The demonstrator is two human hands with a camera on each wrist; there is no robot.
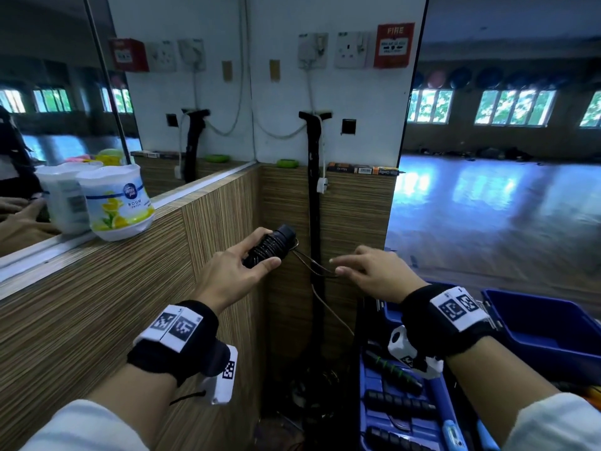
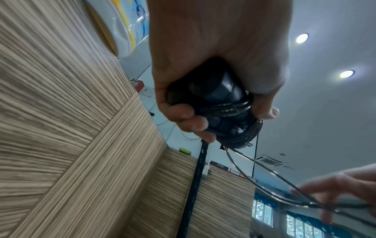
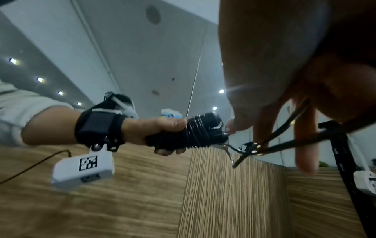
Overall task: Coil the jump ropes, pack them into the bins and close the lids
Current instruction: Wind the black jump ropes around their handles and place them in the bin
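Note:
My left hand (image 1: 257, 258) grips a pair of black jump rope handles (image 1: 273, 245) held side by side, with thin dark cable wound in several turns around them. From the handles' far end a loose cable loop (image 1: 312, 265) runs right to my right hand (image 1: 338, 266), which pinches it between outstretched fingers. In the left wrist view my left hand's fingers (image 2: 191, 120) and thumb curl round the wrapped handles (image 2: 221, 93). In the right wrist view the cable (image 3: 284, 145) passes between my right hand's fingers (image 3: 305, 153). An open blue bin (image 1: 553, 323) stands at the lower right.
A wood-panelled counter wall (image 1: 97, 320) fills the left, with an air freshener tub (image 1: 117, 203) on its ledge by a mirror. A black pole (image 1: 313, 190) stands in the corner. Below my right wrist a blue tray (image 1: 374, 385) holds other rope handles.

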